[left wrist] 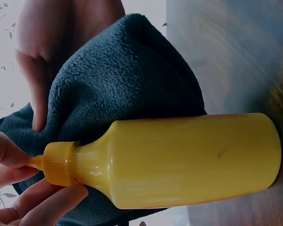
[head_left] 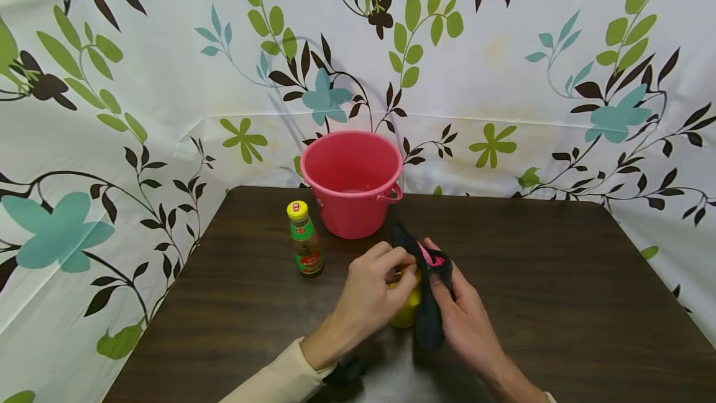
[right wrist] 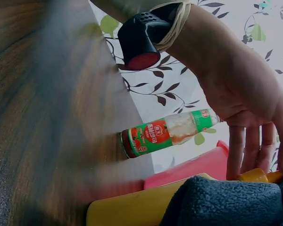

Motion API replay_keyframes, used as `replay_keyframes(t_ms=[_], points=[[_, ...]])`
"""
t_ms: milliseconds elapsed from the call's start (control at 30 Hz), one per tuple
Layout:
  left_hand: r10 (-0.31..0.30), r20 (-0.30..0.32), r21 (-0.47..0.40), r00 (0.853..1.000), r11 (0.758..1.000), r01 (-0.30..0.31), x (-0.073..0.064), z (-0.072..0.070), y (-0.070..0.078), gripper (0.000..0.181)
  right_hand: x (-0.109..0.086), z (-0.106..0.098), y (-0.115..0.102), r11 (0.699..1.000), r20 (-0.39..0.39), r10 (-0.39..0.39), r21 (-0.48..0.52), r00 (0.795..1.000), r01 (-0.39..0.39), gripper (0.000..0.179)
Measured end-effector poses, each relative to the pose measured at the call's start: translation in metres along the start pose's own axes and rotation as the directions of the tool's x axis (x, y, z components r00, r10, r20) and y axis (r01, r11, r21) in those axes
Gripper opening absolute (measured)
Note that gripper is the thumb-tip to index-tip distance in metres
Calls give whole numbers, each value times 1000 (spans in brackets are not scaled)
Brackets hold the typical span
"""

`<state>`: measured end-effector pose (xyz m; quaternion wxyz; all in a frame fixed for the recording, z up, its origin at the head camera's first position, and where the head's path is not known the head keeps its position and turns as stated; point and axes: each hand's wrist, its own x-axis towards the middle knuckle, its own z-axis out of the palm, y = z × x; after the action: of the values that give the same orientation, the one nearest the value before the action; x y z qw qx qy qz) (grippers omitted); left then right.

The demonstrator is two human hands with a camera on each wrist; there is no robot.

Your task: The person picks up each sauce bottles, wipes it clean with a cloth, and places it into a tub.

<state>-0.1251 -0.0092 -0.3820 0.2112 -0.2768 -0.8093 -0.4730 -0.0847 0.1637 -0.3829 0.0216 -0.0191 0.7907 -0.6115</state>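
Observation:
A yellow squeeze bottle (left wrist: 193, 162) with a ribbed orange cap and narrow nozzle stands upright on the table. My left hand (head_left: 366, 294) pinches the nozzle tip between thumb and finger, and its other fingers lie by the cap. On the bottle's right side, my right hand (head_left: 470, 322) grips a dark grey-green fuzzy cloth (left wrist: 108, 80), its thumb pressed on the near face. A bit of bright pink shows in the cloth's fold in the head view. The cloth lies against the bottle and hides part of it in the right wrist view.
A pink bucket (head_left: 352, 210) stands at the back of the dark wooden table (head_left: 559, 303). Left of it is a glass sauce bottle (head_left: 306, 244) with a yellow cap and a green and red label. A leaf-patterned sheet (head_left: 475, 79) hangs behind.

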Motion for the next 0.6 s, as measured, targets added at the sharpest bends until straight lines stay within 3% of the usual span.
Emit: replay_keyframes(t_ms=[233,467,600], points=[[5,-12,12,1000,1000,-5,-1,2,-1,7,2,5,7,997,29,-77,-16,997,78,50],[-18,9,-8,1000,1000,18,-2,1,0,6,3,11,11,999,7,-38,-32,999,38,47],[-3,6,16,1000,1000,2,-2,1,0,6,2,13,16,998,-5,-34,-45,999,33,48]])
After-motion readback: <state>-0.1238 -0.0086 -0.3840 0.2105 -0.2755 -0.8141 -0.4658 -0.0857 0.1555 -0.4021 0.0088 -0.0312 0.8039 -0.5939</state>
